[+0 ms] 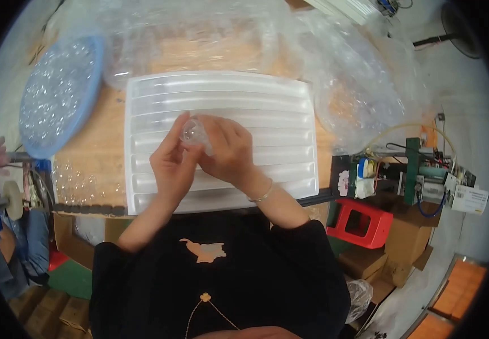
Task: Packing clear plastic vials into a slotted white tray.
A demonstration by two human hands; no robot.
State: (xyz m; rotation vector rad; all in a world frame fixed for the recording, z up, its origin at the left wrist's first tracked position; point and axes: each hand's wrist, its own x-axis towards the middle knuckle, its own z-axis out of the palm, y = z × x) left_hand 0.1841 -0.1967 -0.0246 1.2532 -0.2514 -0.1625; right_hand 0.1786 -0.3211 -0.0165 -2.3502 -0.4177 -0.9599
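The fingers (180, 127) of the left hand (171, 161) and right hand (230, 150) grip a small clear piece (190, 130), probably to steady it, above a white ribbed tray (278, 127) reaching the tabletop's (99, 148) near edge, a blue basin (99, 68) toward the far-left corner, seemingly within reach.

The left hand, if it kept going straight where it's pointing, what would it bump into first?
The left hand would probably push into the small clear plastic piece it is touching, then the right hand. Depth is hard to judge here.
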